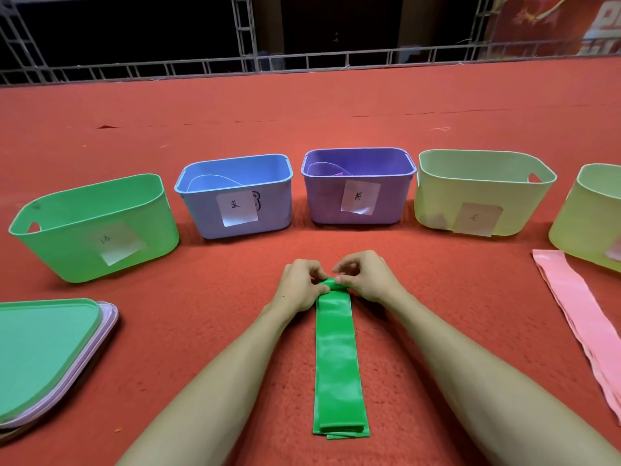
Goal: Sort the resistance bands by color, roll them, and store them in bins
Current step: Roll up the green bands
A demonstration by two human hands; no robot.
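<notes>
Between the two hands, at the far end of the green resistance band (337, 358), a small roll had formed. The left hand (300, 288) and the right hand (366, 280) both pinched that rolled end, fingers curled closed on it from either side, thumbs near the middle. From the grip the band ran flat toward the person, lying lengthwise on the red carpet (235, 331), and its near end showed several stacked layers slightly out of line.

Well to the right of the grip lay the pink bands (584, 324), a flat pile stretched at an angle on the carpet, its far end just beside the yellow-green bin (591, 223) at the frame's edge.

Beyond the grip stood a row of bins. Straight ahead and slightly left was the blue bin (235, 196), with a pale band curled inside; slightly right was the purple bin (358, 186), also with a band inside. Farther right was the pale green bin (484, 193), and far left the green bin (97, 227), tilted in the wide-angle view. Each of these four carried a paper label with handwriting.

Left of the forearms, near the person, sat a stack of lids (47, 358), a green one on top of lilac ones.

Past the bins the carpet stretched on, fuzzy and marked by a few seams, to a grey metal truss railing (302, 62) with darkness behind it and a red banner (554, 21) at the upper right.
</notes>
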